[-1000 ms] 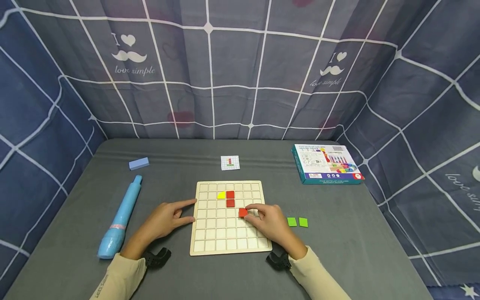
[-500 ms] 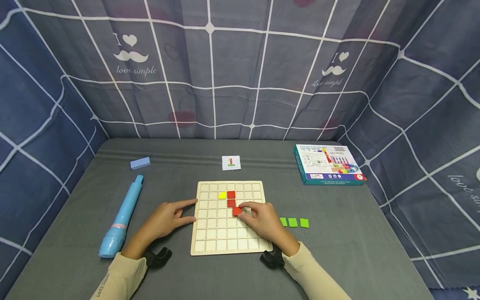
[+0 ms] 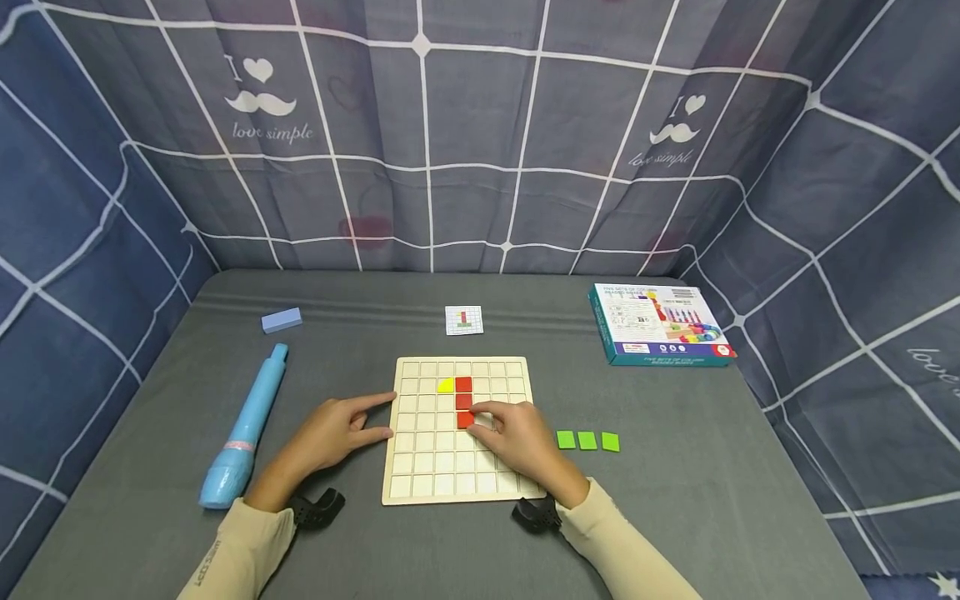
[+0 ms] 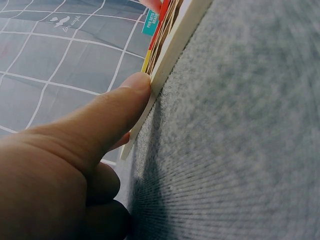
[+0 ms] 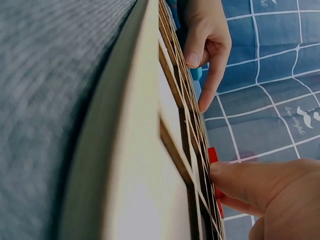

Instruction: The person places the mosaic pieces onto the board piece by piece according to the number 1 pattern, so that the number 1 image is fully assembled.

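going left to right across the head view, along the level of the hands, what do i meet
light blue bottle-shaped object → left hand → gridded board → lowest red tile → right hand → three green tiles

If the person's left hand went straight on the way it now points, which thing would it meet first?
The pale wooden grid board: the left hand seems to touch its left edge with thumb and index fingertip, so it would probably press there.

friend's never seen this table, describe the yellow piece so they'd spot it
On the grey table lies a pale gridded board. Toward its far edge, the yellow piece sits immediately left of the farthest red tile; no other piece there is yellow.
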`<state>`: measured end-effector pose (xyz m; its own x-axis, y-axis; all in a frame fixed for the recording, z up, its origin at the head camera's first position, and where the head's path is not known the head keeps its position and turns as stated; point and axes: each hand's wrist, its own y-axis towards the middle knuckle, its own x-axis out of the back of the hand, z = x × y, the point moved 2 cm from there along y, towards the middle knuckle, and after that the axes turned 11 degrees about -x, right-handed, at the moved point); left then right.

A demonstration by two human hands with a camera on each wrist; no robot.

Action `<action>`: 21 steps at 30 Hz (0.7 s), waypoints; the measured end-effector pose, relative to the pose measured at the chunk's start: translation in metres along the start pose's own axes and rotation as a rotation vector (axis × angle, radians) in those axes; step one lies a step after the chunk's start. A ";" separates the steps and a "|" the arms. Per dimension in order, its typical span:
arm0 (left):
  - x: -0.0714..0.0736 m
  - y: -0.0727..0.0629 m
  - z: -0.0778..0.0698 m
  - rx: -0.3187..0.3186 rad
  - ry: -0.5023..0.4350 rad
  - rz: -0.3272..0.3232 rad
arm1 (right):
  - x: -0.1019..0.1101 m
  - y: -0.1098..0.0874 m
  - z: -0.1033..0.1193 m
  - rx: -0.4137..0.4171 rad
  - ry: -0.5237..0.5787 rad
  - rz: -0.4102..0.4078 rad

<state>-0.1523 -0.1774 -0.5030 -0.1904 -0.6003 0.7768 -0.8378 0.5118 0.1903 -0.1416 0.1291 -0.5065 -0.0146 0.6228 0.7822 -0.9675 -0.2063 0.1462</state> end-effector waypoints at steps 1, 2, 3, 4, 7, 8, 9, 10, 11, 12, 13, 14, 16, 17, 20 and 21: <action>0.000 0.000 0.000 0.000 0.002 0.000 | 0.000 0.000 0.000 0.003 -0.005 -0.001; 0.000 0.000 0.000 -0.001 0.004 0.000 | 0.000 0.000 0.000 0.007 -0.006 -0.003; 0.000 0.000 0.000 -0.003 0.003 0.002 | 0.000 0.000 0.000 0.010 -0.008 -0.003; 0.000 0.001 0.000 -0.001 0.001 0.002 | 0.000 0.000 0.000 0.011 -0.006 -0.003; 0.000 0.001 0.000 0.001 -0.006 0.000 | 0.000 0.000 0.001 0.009 -0.004 -0.003; 0.000 0.000 0.000 0.002 -0.007 0.000 | 0.000 0.000 0.001 0.006 -0.004 -0.003; 0.000 0.000 0.000 0.003 -0.008 -0.001 | 0.000 0.000 0.001 0.002 -0.005 -0.002; 0.000 0.000 0.000 0.002 -0.007 -0.001 | -0.001 0.000 0.001 -0.001 -0.006 -0.001; 0.000 0.000 0.000 0.002 -0.006 -0.001 | -0.001 0.001 0.001 -0.001 -0.010 -0.002; 0.000 0.000 0.000 0.001 -0.004 -0.001 | -0.001 0.001 0.001 -0.001 -0.011 -0.003; 0.000 0.000 0.000 0.000 -0.002 0.000 | -0.001 0.001 0.002 -0.001 -0.014 -0.004; 0.001 0.001 0.000 -0.002 0.002 0.000 | -0.001 0.001 0.002 -0.003 -0.014 -0.006; 0.001 0.001 0.000 -0.005 0.004 -0.003 | -0.002 0.001 0.001 -0.005 -0.013 -0.007; 0.001 0.001 0.000 -0.005 0.004 -0.004 | -0.002 0.001 0.001 -0.005 -0.013 -0.010; 0.001 0.001 0.000 -0.004 0.001 -0.004 | -0.001 0.000 0.001 -0.012 -0.008 -0.008; 0.001 0.000 0.000 -0.003 -0.002 -0.003 | -0.001 0.000 0.001 -0.012 -0.005 -0.005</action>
<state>-0.1528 -0.1779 -0.5021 -0.1887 -0.6035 0.7747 -0.8369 0.5116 0.1946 -0.1413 0.1274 -0.5070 -0.0086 0.6197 0.7848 -0.9705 -0.1944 0.1429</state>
